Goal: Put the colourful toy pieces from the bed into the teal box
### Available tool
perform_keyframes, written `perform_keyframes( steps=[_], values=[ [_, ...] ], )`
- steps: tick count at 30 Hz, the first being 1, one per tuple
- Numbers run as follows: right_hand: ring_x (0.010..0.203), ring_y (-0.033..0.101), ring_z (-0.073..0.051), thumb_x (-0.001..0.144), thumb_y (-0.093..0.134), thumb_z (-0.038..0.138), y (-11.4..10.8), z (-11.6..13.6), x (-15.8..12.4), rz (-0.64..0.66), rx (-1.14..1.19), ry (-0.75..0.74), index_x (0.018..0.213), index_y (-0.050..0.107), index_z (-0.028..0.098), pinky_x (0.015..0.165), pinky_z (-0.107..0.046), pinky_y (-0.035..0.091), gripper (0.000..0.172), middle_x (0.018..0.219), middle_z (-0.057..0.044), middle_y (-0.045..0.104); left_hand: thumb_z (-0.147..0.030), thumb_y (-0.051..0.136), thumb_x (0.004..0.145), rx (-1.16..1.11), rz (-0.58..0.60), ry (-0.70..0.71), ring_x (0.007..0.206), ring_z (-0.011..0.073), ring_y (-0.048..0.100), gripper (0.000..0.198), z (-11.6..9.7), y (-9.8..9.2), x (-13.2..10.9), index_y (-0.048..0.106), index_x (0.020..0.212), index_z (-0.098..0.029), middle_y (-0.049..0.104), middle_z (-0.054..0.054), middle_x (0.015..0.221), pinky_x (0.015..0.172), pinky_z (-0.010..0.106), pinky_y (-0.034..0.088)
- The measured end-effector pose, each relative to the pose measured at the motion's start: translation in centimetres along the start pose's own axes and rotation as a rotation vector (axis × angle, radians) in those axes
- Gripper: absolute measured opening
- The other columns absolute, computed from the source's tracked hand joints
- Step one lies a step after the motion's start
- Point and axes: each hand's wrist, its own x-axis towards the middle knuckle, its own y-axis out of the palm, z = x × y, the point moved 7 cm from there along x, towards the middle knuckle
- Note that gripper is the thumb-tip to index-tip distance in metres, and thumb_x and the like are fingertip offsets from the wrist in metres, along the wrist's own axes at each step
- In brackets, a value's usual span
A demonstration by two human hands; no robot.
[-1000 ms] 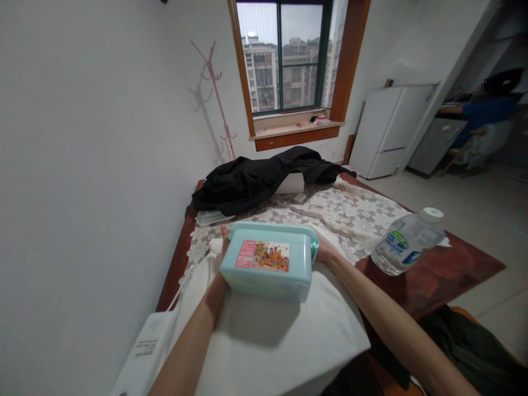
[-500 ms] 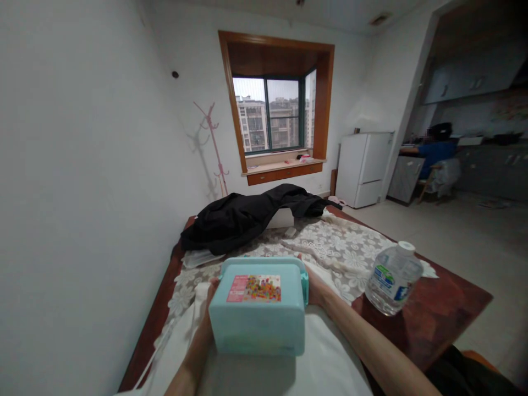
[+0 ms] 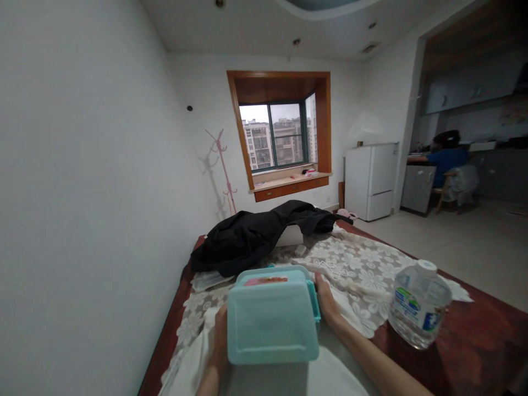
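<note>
I hold a light blue plastic box with both hands above a white cloth on the table. Its lid carries a colourful sticker, which I see edge-on at the top. My left hand grips the box's left side, mostly hidden behind it. Fingers of my right hand press against the right side by the latch. The box is tipped so that one plain face is turned toward me.
A large clear water bottle stands on the dark wood table to the right. A lace tablecloth and a black garment lie farther back. A white wall runs along the left. A person sits in the far room at the right.
The box has tilted so that its stickered lid turned up and away from me. The view has risen toward the ceiling. Both hands stay on the box.
</note>
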Motion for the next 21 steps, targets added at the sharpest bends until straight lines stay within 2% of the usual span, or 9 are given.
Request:
perform_keyframes(
  steps=[1,3,6,10,12,15,18,21],
  values=[
    [0.109,0.065,-0.038,0.087,0.040,0.084,-0.5,0.1,-0.1,-0.078,-0.020,-0.048,0.084,0.070,0.031,0.093,-0.051,0.057,0.061,0.087,-0.009,0.073,-0.052,0.068,0.075,0.017,-0.034,0.036,0.127,0.0384,0.062,0.030,-0.3,-0.1,0.2,0.071,0.093,-0.028,0.078,0.010,0.109,0.111,0.051,0.049],
    [0.115,0.062,-0.038,0.088,0.046,0.078,-0.8,0.3,-0.3,-0.152,-0.064,-0.140,0.091,0.071,0.030,0.102,-0.051,0.051,0.054,0.100,-0.009,0.074,-0.045,0.067,0.074,0.059,-0.054,0.090,0.120,0.0398,0.066,0.020,-1.4,0.1,0.4,0.072,0.085,-0.029,0.080,0.011,0.104,0.108,0.051,0.051],
    [0.119,0.059,-0.037,0.087,0.059,0.066,-0.3,-0.2,-0.2,-0.121,-0.126,-0.172,0.102,0.071,0.029,0.109,-0.050,0.045,0.041,0.114,-0.010,0.073,-0.040,0.061,0.075,0.096,0.022,0.091,0.109,0.0402,0.070,0.016,-3.1,1.2,0.5,0.073,0.077,-0.030,0.082,0.010,0.095,0.099,0.051,0.056],
    [0.100,0.063,-0.034,0.086,0.060,0.059,-0.4,-1.8,0.8,-0.122,-0.117,-0.143,0.113,0.065,0.028,0.096,-0.049,0.051,0.041,0.102,-0.009,0.071,-0.041,0.056,0.076,0.172,0.043,0.066,0.102,0.0406,0.075,0.025,-4.2,1.8,0.8,0.076,0.078,-0.026,0.084,0.011,0.095,0.090,0.049,0.059],
    [0.090,0.062,-0.031,0.084,0.062,0.057,-0.7,-2.3,1.3,-0.147,-0.099,-0.142,0.109,0.062,0.029,0.086,-0.046,0.053,0.038,0.091,-0.005,0.067,-0.044,0.056,0.078,0.225,0.042,0.025,0.102,0.0413,0.076,0.029,-3.6,1.8,1.0,0.077,0.080,-0.024,0.084,0.013,0.096,0.088,0.048,0.059],
    [0.083,0.058,-0.028,0.082,0.064,0.052,-1.1,-2.1,1.5,-0.155,-0.110,-0.182,0.091,0.058,0.028,0.079,-0.041,0.052,0.026,0.079,-0.002,0.061,-0.047,0.057,0.082,0.289,0.075,-0.009,0.104,0.0417,0.076,0.033,-2.5,1.8,1.2,0.079,0.085,-0.024,0.084,0.014,0.100,0.092,0.049,0.058],
    [0.080,0.056,-0.027,0.081,0.064,0.049,-1.2,-1.3,1.1,-0.144,-0.164,-0.211,0.081,0.056,0.027,0.077,-0.039,0.050,0.023,0.078,-0.002,0.061,-0.042,0.061,0.083,0.300,0.056,0.009,0.106,0.0388,0.076,0.030,-2.3,1.7,1.1,0.079,0.097,-0.023,0.083,0.014,0.108,0.095,0.047,0.057],
    [0.083,0.057,-0.026,0.081,0.064,0.047,-1.0,-0.6,0.8,-0.114,-0.193,-0.203,0.081,0.060,0.025,0.081,-0.039,0.049,0.022,0.084,-0.004,0.066,-0.033,0.064,0.084,0.227,0.023,0.067,0.108,0.0316,0.076,0.036,-2.8,1.7,0.6,0.073,0.117,-0.024,0.080,0.012,0.122,0.096,0.040,0.056]
  ],
)
